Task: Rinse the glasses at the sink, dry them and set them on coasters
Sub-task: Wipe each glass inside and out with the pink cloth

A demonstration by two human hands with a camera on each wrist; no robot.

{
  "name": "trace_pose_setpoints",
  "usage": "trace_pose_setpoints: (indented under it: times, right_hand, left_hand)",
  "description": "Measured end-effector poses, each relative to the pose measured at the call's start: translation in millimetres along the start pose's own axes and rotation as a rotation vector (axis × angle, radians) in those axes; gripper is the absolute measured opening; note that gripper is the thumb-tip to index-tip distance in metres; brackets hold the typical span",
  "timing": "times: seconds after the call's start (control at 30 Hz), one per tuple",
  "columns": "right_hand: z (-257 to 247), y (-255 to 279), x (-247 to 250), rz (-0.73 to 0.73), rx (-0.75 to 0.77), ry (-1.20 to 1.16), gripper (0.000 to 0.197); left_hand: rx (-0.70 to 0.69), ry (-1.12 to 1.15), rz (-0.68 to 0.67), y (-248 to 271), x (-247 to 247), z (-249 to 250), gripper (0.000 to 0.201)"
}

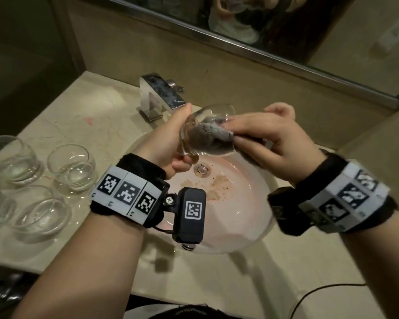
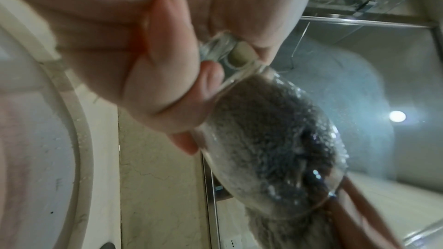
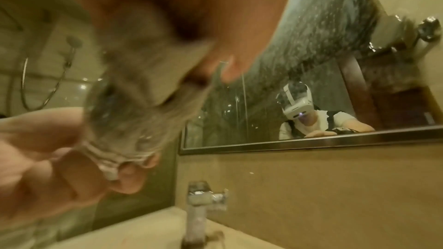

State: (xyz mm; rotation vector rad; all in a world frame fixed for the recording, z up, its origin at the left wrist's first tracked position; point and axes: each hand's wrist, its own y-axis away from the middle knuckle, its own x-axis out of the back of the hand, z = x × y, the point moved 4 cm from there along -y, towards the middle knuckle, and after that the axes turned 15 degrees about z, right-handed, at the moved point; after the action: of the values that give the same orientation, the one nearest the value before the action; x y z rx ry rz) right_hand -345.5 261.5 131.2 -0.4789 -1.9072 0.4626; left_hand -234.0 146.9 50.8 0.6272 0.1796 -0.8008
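Above the sink basin (image 1: pixel 237 203) my left hand (image 1: pixel 171 139) grips the base of a clear round glass (image 1: pixel 194 122), tilted with its mouth to the right. My right hand (image 1: pixel 260 132) holds a grey cloth (image 1: pixel 213 137) and pushes it inside the glass. In the left wrist view the cloth (image 2: pixel 271 139) fills the wet glass (image 2: pixel 330 132) while my fingers (image 2: pixel 172 75) curl round its thick base. The right wrist view is blurred: the cloth (image 3: pixel 148 82) is stuffed in the glass (image 3: pixel 95 97), with my left hand (image 3: pixel 43 168) below it.
Several clear glasses (image 1: pixel 70 168) stand on the beige counter (image 1: pixel 106 116) left of the sink. A chrome faucet (image 1: pixel 158 95) sits behind the basin, under a mirror (image 1: pixel 286 26). A black cable (image 1: pixel 320 293) lies at the counter's front right.
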Motion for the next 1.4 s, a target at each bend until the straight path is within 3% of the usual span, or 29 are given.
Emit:
trace_pose_setpoints:
  times: [0.07, 0.13, 0.3, 0.43, 0.7, 0.8, 0.9, 1.0, 1.07, 1.1, 1.2, 1.27, 1.33, 1.4]
  right_hand:
    - [11, 3, 7, -0.304, 0.001, -0.08, 0.053]
    - [15, 6, 8, -0.423, 0.103, -0.039, 0.067]
    - [6, -1, -3, -0.366, 0.329, 0.028, 0.062]
    - [-1, -10, 0, -0.308, 0.378, 0.084, 0.057]
    - [2, -16, 4, -0.394, 0.55, 0.325, 0.057]
    - [4, -19, 3, -0.353, 0.466, 0.288, 0.058]
    - [3, -19, 3, -0.261, 0.314, 0.148, 0.059]
    - [6, -18, 1, -0.28, -0.094, -0.081, 0.065]
    - [10, -13, -1, -0.336, -0.428, -0.347, 0.063]
    - [13, -12, -3, -0.316, -0.525, -0.502, 0.059]
    - [21, -9, -6, -0.109, -0.723, -0.865, 0.056]
    - [26, -9, -6, 0.029, -0.765, -0.945, 0.058]
    - [29, -11, 1, 0.118, -0.72, -0.86, 0.054]
    - [28, -14, 11, 0.124, -0.647, -0.699, 0.052]
  left_hand:
    - [-0.003, 0.004, 0.012, 1, 1, 0, 0.06]
    - [-0.006, -0.003, -0.006, 1, -3, 1, 0.06]
    - [0.006, -0.02, -0.074, 2, -16, 9, 0.054]
    - [0.02, 0.011, -0.109, 0, -17, 14, 0.052]
    - [0.09, -0.041, -0.1, 0, -23, 18, 0.059]
    - [0.088, -0.053, -0.091, 1, -29, 23, 0.056]
    - [-0.013, -0.151, -0.029, -3, -28, 31, 0.052]
    - [-0.157, -0.286, 0.139, -6, -29, 36, 0.047]
    - [-0.286, -0.386, 0.275, -5, -30, 42, 0.043]
    - [-0.352, -0.419, 0.315, -5, -31, 45, 0.04]
    - [-0.575, -0.402, 0.3, -1, -40, 56, 0.031]
    - [-0.66, -0.382, 0.266, -1, -43, 61, 0.022]
    - [-0.588, -0.38, 0.222, -7, -42, 63, 0.031]
    - [-0.354, -0.334, 0.105, -17, -40, 59, 0.067]
